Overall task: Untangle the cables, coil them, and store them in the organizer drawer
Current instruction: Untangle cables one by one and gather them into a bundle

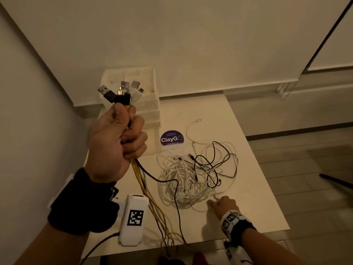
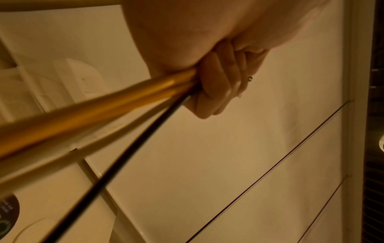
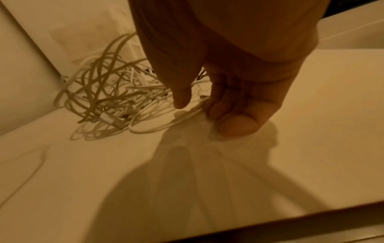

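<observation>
My left hand (image 1: pixel 131 131) is raised over the table's left side and grips a bundle of cable ends. Their USB plugs (image 1: pixel 122 92) fan out above the fist. Yellow cables (image 1: pixel 139 178) and a black one hang from the fist and trail over the table's front edge. In the left wrist view the fingers (image 2: pixel 218 85) are curled tight round the yellow cables (image 2: pixel 104 111). A tangle of white and black cables (image 1: pixel 191 178) lies mid-table. My right hand (image 1: pixel 219 204) rests at its near right edge, fingers curled on a white cable (image 3: pixel 187 115) while the thumb stands apart.
A white plastic drawer organizer (image 1: pixel 150 111) stands at the table's back left corner against the wall. A round purple sticker (image 1: pixel 172 138) lies flat in front of it. The white table (image 1: pixel 257 188) ends at right over a tiled floor.
</observation>
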Motion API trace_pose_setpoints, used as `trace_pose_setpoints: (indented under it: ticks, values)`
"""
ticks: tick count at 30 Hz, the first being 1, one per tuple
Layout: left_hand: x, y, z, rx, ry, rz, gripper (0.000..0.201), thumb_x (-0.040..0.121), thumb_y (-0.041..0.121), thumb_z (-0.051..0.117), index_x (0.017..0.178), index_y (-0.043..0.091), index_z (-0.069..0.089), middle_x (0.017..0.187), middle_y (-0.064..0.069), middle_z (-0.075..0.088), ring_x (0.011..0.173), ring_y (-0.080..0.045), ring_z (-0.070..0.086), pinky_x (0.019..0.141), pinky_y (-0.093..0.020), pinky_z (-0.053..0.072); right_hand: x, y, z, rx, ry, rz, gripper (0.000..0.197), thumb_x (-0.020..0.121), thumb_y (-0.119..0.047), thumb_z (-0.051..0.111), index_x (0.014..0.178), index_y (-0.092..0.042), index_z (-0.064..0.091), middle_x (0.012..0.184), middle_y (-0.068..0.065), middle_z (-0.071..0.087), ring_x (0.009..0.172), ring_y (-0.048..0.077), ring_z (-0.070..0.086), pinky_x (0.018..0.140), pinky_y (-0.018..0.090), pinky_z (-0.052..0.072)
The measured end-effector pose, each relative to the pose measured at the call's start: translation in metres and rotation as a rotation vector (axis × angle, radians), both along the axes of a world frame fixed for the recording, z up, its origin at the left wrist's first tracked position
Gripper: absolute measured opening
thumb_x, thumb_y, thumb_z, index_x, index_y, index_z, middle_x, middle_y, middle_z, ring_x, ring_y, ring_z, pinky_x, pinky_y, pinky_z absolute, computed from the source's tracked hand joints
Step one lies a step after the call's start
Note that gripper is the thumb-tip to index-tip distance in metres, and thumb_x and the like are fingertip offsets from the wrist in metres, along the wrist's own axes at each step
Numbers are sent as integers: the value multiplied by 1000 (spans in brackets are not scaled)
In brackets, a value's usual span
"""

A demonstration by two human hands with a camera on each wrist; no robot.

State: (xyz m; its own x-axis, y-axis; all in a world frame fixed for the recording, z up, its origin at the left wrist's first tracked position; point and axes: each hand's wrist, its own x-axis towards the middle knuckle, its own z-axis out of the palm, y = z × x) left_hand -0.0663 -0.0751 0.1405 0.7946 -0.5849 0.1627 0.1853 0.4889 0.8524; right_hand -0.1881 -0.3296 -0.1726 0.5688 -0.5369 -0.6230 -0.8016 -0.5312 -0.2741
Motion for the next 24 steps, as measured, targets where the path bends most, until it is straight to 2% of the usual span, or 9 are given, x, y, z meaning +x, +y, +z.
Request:
trace_pose_setpoints:
  ticks: [4,6,8,9,11,15,18,21,24]
  values:
    - [4,-5,-1,6,-7,-12,33,89,47,50,81,16,41,52,10,35,38,-5,16,36,-12,18,4,9,-1,22,-14,-68,40,88,-41,58,112,-9,59,116,13,62,105,31,61,76,30,46]
    - [6,-6,-2,14,-13,-10,34,88,48,52,80,16,40,51,10,35,37,-5,16,36,-12,19,-1,8,-1,64,-71,-173,30,89,-34,59,99,-6,64,99,14,66,92,32,63,74,31,50]
    - [8,-7,-3,15,-10,1,37,86,49,57,80,16,40,51,10,35,37,-5,17,36,-12,19,-9,4,-1,259,-207,-356,25,88,-27,64,81,-3,67,76,13,69,73,30,66,72,38,58]
    - [9,-7,-3,20,-8,15,38,86,50,58,79,16,40,51,10,35,36,-4,18,36,-11,19,-15,5,5,427,-292,-468,25,87,-23,67,78,1,64,71,15,70,69,30,68,71,41,60]
    - [9,-9,-5,46,-8,59,36,88,49,52,78,17,40,50,10,33,35,-2,21,37,-11,19,-25,6,30,671,-475,-603,26,89,-18,67,85,6,60,78,20,73,75,31,71,72,42,59]
    - [8,-19,-10,101,13,122,31,95,43,39,77,17,39,51,8,30,34,-2,21,37,-9,19,-24,9,105,796,-792,-454,24,97,-14,52,86,8,52,85,23,72,87,34,71,84,45,54]
    - [5,-31,-16,138,20,112,28,93,38,41,76,16,36,51,6,28,34,-4,18,36,-10,16,-5,19,162,797,-981,-308,26,99,-12,45,87,10,46,75,21,61,71,34,67,75,46,55]
    - [1,-43,-25,155,8,68,25,91,36,47,82,14,44,54,4,28,37,-5,17,37,-14,12,22,37,207,835,-1102,-206,26,98,-21,47,85,1,46,66,12,48,55,24,45,58,42,43]
    - [-1,-50,-28,167,17,45,26,87,39,57,86,15,49,60,0,23,41,-8,13,38,-21,8,49,53,246,1125,-1210,-235,6,91,-3,55,90,-3,49,73,9,47,58,18,42,59,36,36]
